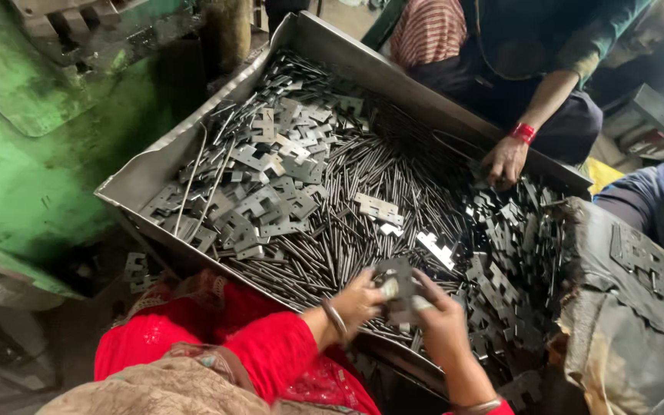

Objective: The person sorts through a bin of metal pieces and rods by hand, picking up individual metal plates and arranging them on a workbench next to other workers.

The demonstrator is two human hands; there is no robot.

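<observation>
A small stack of notched metal plates (398, 286) is held between the left hand (360, 300) and right hand (438, 317), both grips closed around it, just above the near edge of a large steel tray (140, 178). The tray is heaped with thin steel pins (363, 180) and loose plates. A co-worker's hand (505, 160) is rested on the far rim.

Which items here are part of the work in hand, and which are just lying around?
In hand:
- left hand and right hand, both on one notched metal plate
- loose plates and thin steel pins in the metal tray

Lying about:
- green machine
- grey cloth with plates on it
- another person's hand reaching into the tray's far side
</observation>
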